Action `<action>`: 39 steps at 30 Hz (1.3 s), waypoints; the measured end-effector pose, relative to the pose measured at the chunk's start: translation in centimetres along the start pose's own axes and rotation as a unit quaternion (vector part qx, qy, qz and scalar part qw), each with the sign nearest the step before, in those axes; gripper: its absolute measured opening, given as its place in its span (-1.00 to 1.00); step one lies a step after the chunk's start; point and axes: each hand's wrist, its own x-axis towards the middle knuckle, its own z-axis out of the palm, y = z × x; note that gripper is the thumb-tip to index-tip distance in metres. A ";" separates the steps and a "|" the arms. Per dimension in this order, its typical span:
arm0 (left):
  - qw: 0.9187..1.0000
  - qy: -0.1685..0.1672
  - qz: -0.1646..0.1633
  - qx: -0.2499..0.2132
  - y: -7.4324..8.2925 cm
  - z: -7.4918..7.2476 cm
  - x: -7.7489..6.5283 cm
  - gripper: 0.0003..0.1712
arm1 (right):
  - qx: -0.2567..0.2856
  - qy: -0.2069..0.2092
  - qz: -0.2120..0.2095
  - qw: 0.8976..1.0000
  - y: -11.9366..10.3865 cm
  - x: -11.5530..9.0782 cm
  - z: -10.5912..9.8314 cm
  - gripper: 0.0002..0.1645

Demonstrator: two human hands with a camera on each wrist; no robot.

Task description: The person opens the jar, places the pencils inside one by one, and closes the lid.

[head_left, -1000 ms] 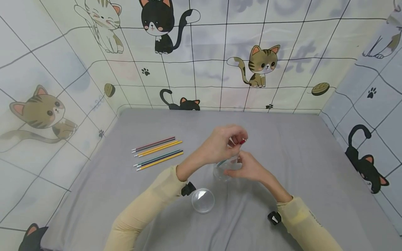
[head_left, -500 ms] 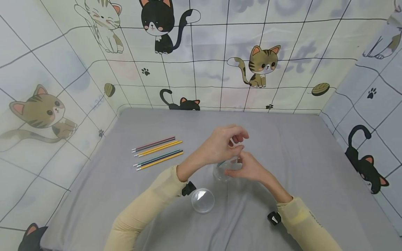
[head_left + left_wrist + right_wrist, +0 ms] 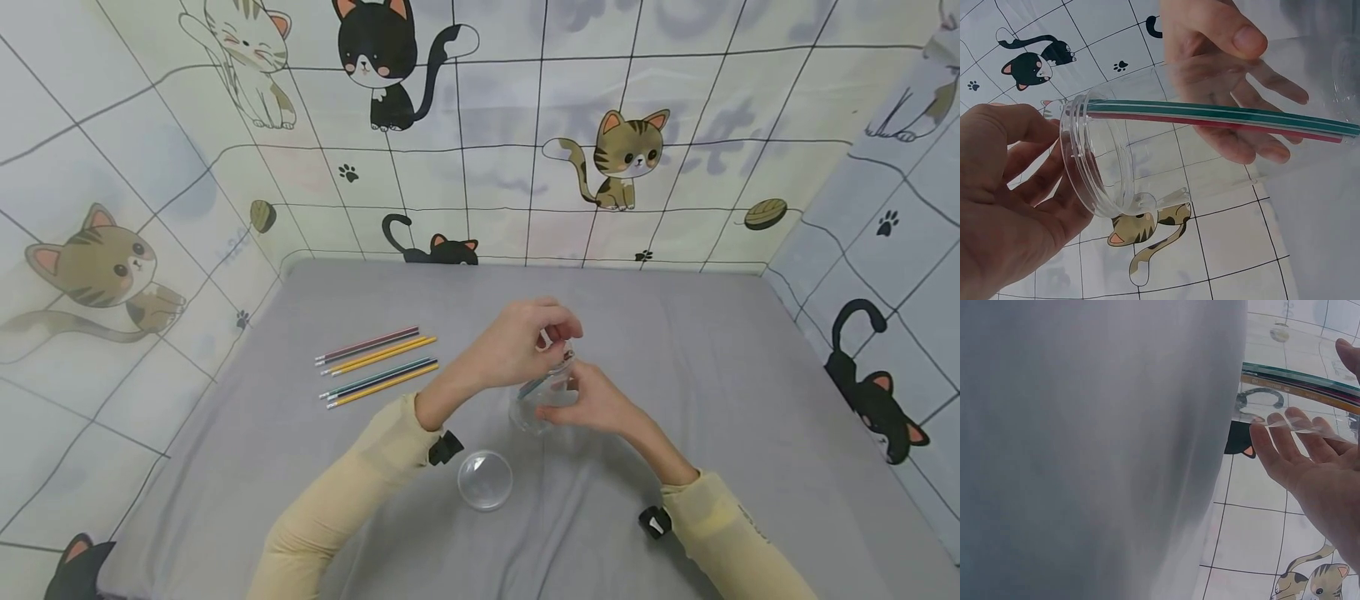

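Left of centre lie pencils (image 3: pixel 382 386). Mid-frame, the left hand (image 3: pixel 517 343) bends over a clear jar (image 3: pixel 528 415), whether pinching anything unclear; the right hand (image 3: pixel 596 400) grips the jar, which might tip if that hold slackens.

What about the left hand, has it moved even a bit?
Yes, a little: in the head view, the left hand has shifted left, slightly nearer the pencils lying there, which have stayed put.

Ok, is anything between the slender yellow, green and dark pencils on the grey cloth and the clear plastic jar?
In the head view, the person's left forearm crosses between the pencils and the jar; the left hand is at the jar's mouth.
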 end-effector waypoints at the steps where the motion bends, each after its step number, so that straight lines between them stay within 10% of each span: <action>1: 1.000 -0.003 0.000 0.005 0.0 0.0 0.0 -0.78 | 0.000 0.000 0.001 1.000 0.0 0.0 0.0 -0.42; 11: 0.998 -0.049 -0.014 0.027 0.4 -0.5 0.2 -0.88 | -0.003 0.002 0.002 1.000 -0.2 0.0 0.1 -0.42; 27: 0.989 -0.032 0.012 0.141 2.0 -1.8 0.4 -0.89 | 0.018 -0.006 0.004 1.000 0.1 0.0 0.1 -0.25; 39: 0.994 -0.082 -0.035 0.064 1.0 -1.4 0.6 -0.70 | 0.007 -0.006 0.016 1.000 -0.1 0.0 -0.1 -0.30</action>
